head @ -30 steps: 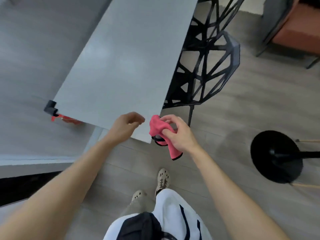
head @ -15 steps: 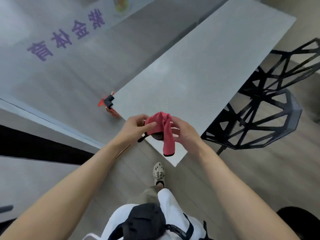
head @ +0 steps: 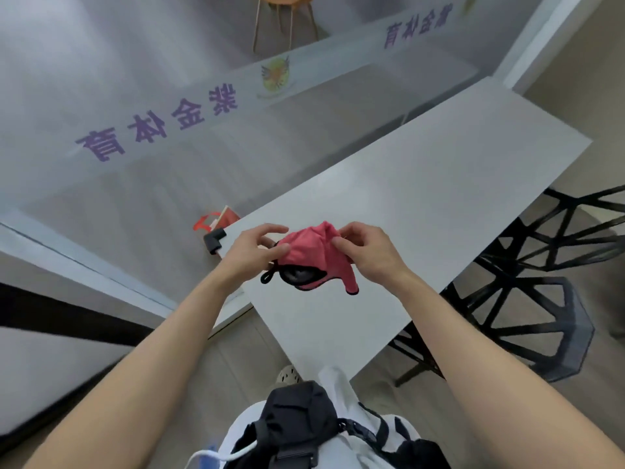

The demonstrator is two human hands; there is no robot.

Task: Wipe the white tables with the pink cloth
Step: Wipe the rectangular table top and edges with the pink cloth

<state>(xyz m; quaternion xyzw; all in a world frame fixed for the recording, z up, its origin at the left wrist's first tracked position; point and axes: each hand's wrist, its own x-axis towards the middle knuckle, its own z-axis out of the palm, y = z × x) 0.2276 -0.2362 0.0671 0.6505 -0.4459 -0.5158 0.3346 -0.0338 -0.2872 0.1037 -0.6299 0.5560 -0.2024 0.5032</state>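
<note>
Long white rectangular table [head: 422, 204] ahead, unwiped; left hand [head: 252, 253] and right hand [head: 367, 248] pinch the bunched pink cloth [head: 306, 253] above it, unfolding. Next, I reckon: lay flat, wipe.

white table [head: 422, 204], rectangular top, runs diagonally from its near corner at bottom centre up to the far right. left long edge sits close along a frosted glass wall [head: 135, 204]. black corner guard [head: 214, 241] at the near-left corner. soft glare on the top. floor [head: 236, 360] is grey wood-look planks. black wireframe chair [head: 527, 299] stands on the floor just beside the table's right long side, partly hidden by that edge. one light shoe [head: 287, 375] on the floor by the near corner.
</note>
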